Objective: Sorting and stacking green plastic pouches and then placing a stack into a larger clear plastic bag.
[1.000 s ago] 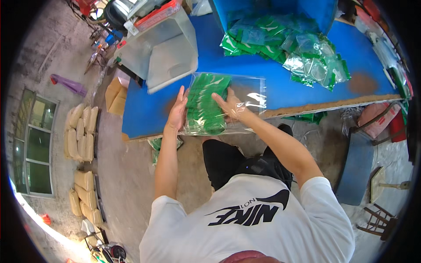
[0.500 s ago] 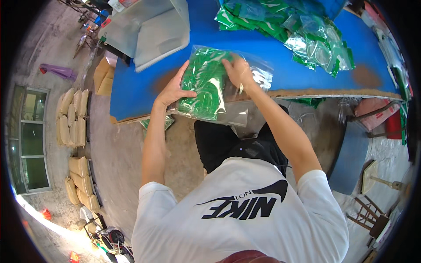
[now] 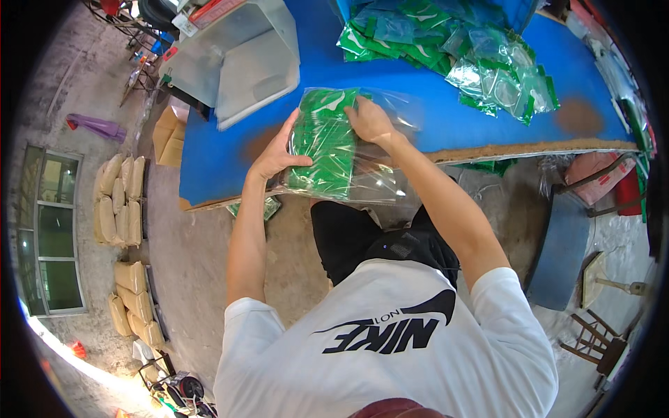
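Glossy clear plastic bag [image 3: 382, 178], shiny plastic piled packets [image 3: 505, 80], smooth blue tabletop [image 3: 324, 59], cloudy plastic bin [image 3: 254, 73]

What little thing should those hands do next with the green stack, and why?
Maybe the right hand should fold the loose side of the clear bag against the green stack, because extra plastic sticks out to its right while the left hand is at its left edge.

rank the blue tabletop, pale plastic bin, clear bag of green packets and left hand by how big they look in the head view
1. Blue tabletop
2. Pale plastic bin and clear bag of green packets: too alike to rank
3. Left hand
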Available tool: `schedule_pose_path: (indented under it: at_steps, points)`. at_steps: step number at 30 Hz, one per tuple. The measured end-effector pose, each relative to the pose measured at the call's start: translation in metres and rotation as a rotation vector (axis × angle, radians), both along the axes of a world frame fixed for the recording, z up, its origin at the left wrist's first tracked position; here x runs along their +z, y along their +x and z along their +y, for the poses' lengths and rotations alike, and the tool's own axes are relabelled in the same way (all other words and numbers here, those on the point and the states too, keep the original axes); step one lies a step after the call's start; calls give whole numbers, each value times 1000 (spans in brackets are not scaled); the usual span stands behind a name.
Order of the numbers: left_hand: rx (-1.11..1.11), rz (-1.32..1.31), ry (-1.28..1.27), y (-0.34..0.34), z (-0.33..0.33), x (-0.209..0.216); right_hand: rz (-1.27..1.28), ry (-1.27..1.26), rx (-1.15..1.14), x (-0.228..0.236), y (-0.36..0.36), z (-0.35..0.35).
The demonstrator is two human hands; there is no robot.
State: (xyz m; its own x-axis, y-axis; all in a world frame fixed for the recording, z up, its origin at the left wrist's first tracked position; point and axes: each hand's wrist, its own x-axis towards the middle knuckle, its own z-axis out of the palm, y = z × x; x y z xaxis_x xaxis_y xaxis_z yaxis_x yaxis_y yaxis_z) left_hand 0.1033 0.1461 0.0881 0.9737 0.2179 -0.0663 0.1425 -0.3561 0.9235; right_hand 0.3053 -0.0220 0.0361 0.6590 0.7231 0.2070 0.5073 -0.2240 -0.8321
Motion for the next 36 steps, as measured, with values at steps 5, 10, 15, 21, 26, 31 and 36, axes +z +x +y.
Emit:
schedule_pose_path:
  at_steps: [5, 10, 15, 21, 26, 31, 36]
  points:
    - [2, 32, 76, 4, -8, 0, 142, -31, 6, -5, -5, -40]
    - [-68, 126, 140, 13, -9, 14, 631, 40, -3, 20, -50, -63]
    - [-177, 287, 312, 34, -10, 31, -68, 136, 69, -5, -55, -97]
    - [-191, 255, 259, 28, -13, 29, -655, -191, 95, 3, -32, -127]
    - [-206, 215, 342, 37, -12, 34, -769, -269, 198, -8, -4, -110]
    - [-195, 206, 313, 38, -4, 24, -749, -259, 135, -8, 1, -105]
    - [-245, 253, 219, 41, -9, 33, -769, -208, 125, -12, 5, -92]
